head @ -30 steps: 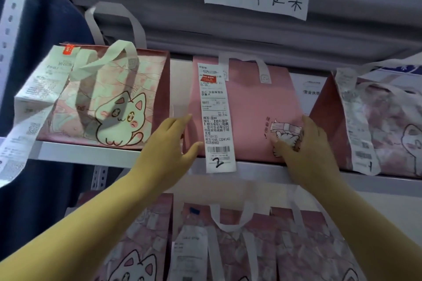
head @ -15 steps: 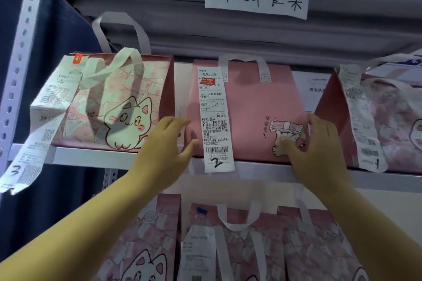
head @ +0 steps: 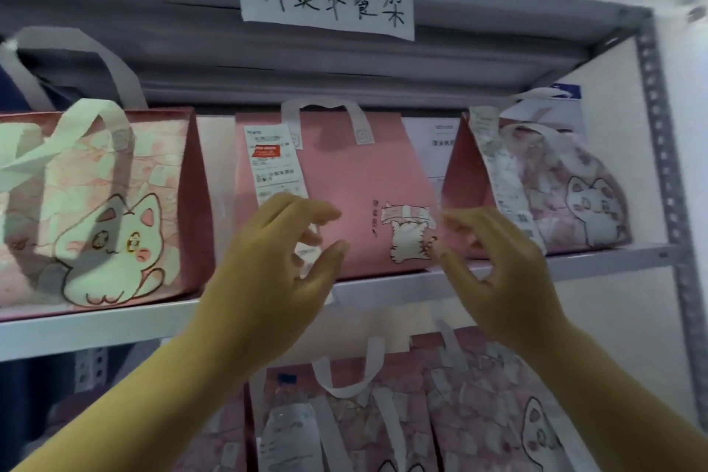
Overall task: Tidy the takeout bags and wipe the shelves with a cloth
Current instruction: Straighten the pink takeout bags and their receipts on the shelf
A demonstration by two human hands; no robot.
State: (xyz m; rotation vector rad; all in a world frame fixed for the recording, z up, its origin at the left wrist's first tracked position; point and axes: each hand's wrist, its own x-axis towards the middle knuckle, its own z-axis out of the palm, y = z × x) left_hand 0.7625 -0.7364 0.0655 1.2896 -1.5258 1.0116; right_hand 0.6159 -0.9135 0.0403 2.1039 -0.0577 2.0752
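While your left hand (head: pixel 276 276) and right hand (head: pixel 498 272) hover with fingers loosely curled, holding nothing, the plain pink bag (head: pixel 360 180) stands just beyond them on the shelf (head: pixel 383 291). It carries a receipt (head: pixel 274 161) and sits between the left cat bag (head: pixel 99 203) and the right cat bag (head: pixel 563 188). A handwritten sign (head: pixel 325 0) hangs above.

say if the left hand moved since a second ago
Yes. The left hand shifted right, from the plain pink fabric bag's left edge to in front of its white paper receipt.
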